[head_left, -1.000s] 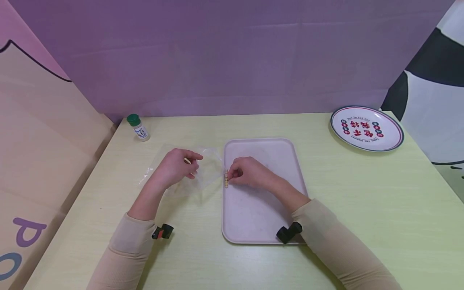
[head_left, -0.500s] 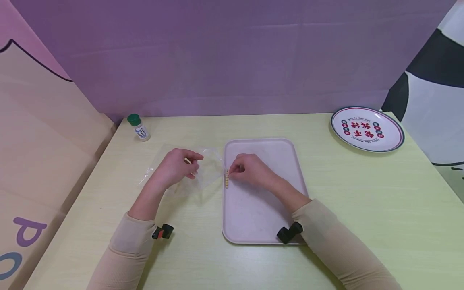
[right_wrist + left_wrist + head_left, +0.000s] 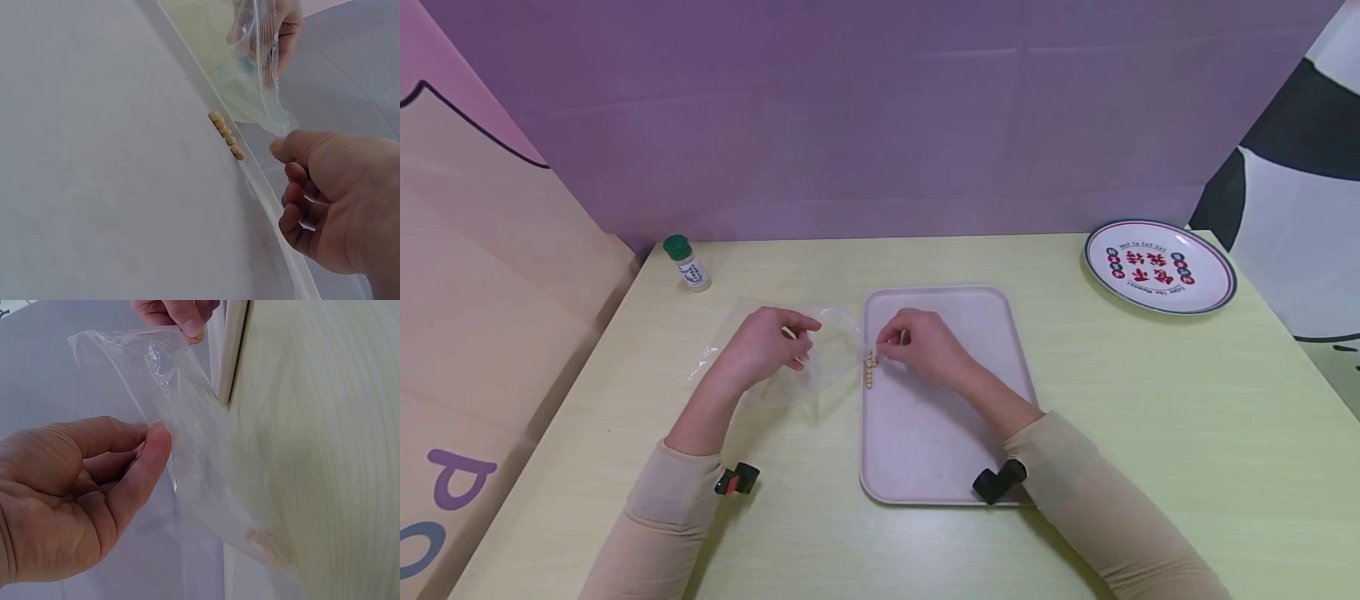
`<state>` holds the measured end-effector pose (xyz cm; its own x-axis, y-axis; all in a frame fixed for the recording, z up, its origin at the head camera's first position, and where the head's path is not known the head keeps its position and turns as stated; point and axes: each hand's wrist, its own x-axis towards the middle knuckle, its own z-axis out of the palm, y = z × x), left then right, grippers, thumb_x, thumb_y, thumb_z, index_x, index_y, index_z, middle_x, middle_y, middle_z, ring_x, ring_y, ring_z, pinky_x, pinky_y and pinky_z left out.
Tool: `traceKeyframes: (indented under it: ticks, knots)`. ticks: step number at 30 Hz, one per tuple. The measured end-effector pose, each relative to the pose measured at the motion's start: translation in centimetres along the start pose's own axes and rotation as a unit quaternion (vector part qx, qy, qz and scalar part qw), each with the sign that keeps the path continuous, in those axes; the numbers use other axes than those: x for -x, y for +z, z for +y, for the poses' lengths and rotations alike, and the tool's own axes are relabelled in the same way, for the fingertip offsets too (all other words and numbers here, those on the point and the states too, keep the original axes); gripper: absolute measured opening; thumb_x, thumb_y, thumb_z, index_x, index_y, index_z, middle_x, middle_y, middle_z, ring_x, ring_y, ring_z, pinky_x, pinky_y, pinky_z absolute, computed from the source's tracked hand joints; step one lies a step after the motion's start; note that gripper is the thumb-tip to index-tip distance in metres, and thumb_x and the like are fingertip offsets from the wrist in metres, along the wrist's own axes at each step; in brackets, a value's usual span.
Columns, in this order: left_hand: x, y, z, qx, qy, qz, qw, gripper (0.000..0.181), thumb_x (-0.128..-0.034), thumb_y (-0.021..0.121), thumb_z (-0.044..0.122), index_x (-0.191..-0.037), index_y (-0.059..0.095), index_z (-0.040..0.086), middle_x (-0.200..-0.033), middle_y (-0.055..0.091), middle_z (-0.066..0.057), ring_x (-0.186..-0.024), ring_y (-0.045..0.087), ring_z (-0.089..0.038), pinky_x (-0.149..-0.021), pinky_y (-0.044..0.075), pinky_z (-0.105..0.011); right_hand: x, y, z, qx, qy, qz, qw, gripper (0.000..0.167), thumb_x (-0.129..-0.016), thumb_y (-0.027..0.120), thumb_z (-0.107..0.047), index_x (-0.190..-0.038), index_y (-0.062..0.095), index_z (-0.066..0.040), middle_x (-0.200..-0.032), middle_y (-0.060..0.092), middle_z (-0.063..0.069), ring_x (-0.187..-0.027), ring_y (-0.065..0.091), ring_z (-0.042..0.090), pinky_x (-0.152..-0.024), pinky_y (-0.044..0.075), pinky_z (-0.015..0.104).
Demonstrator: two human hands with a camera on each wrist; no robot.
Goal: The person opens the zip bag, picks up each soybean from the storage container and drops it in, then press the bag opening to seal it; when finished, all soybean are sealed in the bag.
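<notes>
In the left wrist view my left hand (image 3: 81, 494) pinches a clear plastic zip bag (image 3: 181, 394) by its edge between thumb and fingers. The bag droops over the table's left middle. My right hand (image 3: 925, 346) is over the tray's left rim, thumb and forefinger together near the bag's corner. A small yellowish bit, apparently a soybean (image 3: 199, 338), shows at the tip of its thumb. Several soybeans (image 3: 227, 134) lie in a short row against the tray's inner left edge. The pale rectangular tray (image 3: 940, 454) lies flat; my right forearm crosses it.
Behind the left hand stands a small bottle with a green cap (image 3: 685, 262). A white oval plate (image 3: 1195, 296) with red lettering rests at the table's back right corner. A purple cloth wall (image 3: 887, 125) rises behind the table (image 3: 1150, 400).
My right hand has moved up and slightly right, away from the row, uncovering more soybeans. The left hand and the bag have hardly moved.
</notes>
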<state>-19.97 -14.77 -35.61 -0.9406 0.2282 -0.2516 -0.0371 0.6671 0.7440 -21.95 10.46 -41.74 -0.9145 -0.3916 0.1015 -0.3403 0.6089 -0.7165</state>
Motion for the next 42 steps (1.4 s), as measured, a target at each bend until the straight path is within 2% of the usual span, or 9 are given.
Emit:
traceKeyframes:
  ticks: [14,34,42]
  knots:
    - [0.11,0.18,0.17,0.002,0.001,0.002,1.0000,0.031,-0.0986,0.061,0.006,-0.128,0.067,0.002,-0.099,0.060,-0.011,-0.077,0.069,-0.020,-0.080,0.060,-0.037,0.14,-0.09,-0.21,-0.052,0.003,0.051,0.9974,0.003,-0.090,0.076,-0.009,-0.092,0.078,-0.008,-0.081,0.061,0.001,-0.073,0.053,0.018,-0.062,0.045,0.028]
    - [-0.02,0.33,0.13,-0.004,0.001,-0.001,1.0000,0.030,-0.0985,0.062,0.006,-0.128,0.068,0.003,-0.099,0.060,-0.011,-0.076,0.069,-0.020,-0.080,0.060,-0.037,0.15,-0.10,-0.51,-0.087,0.009,0.020,0.9960,0.006,-0.090,0.077,-0.011,-0.095,0.079,-0.012,-0.083,0.061,0.000,-0.075,0.054,0.019,-0.058,0.045,0.026]
    - [0.02,0.34,0.16,-0.007,0.004,-0.002,1.0000,0.030,-0.0986,0.062,0.007,-0.128,0.068,0.003,-0.099,0.061,-0.011,-0.075,0.069,-0.020,-0.079,0.060,-0.037,0.18,-0.05,-0.51,-0.090,0.001,0.012,0.9959,0.007,-0.090,0.077,-0.009,-0.096,0.079,-0.011,-0.084,0.064,-0.001,-0.077,0.055,0.019,-0.063,0.046,0.028]
